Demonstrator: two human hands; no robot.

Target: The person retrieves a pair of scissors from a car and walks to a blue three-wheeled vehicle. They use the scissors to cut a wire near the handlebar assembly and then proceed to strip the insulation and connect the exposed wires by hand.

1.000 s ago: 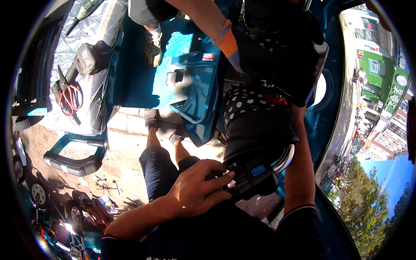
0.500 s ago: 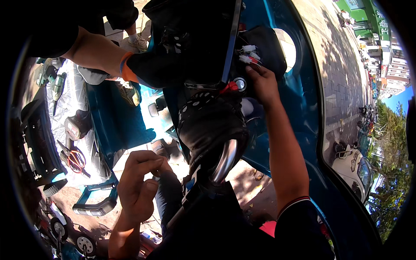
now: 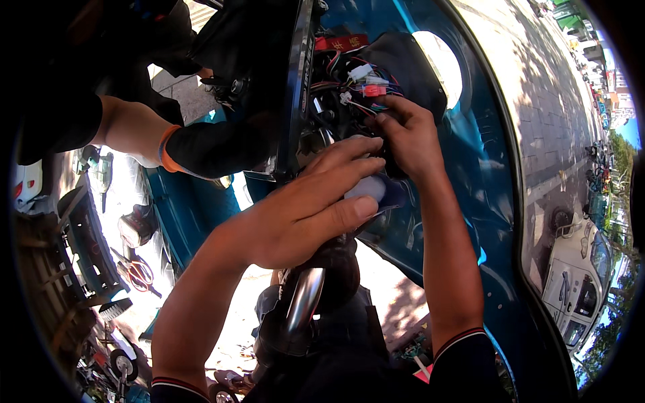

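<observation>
My right hand (image 3: 408, 138) pinches thin wires (image 3: 363, 106) between thumb and fingers, just below a cluster of plugs. The cluster holds a white connector (image 3: 361, 72), a red connector (image 3: 375, 90) and a small white plug (image 3: 345, 98). Fingers stretched out, my left hand (image 3: 302, 201) reaches over the handlebar area toward the same wires and grips nothing I can see. Beneath it, a chrome bar (image 3: 306, 299) curves out of a black cover. On the left, another person's dark-gloved hand (image 3: 218, 148) with an orange cuff is against a dark panel (image 3: 304, 87).
A blue vehicle body (image 3: 463, 242) curves round the right side. To the left, scissors (image 3: 140, 272) and tools lie on a shiny silver sheet (image 3: 158, 248). Beyond the body, a white vehicle (image 3: 571, 282) stands on the pavement.
My left hand has risen from the lower left, its pinched fingers now extended. My right hand stays by the connectors. The dark panel sits further left in view, and more wires show.
</observation>
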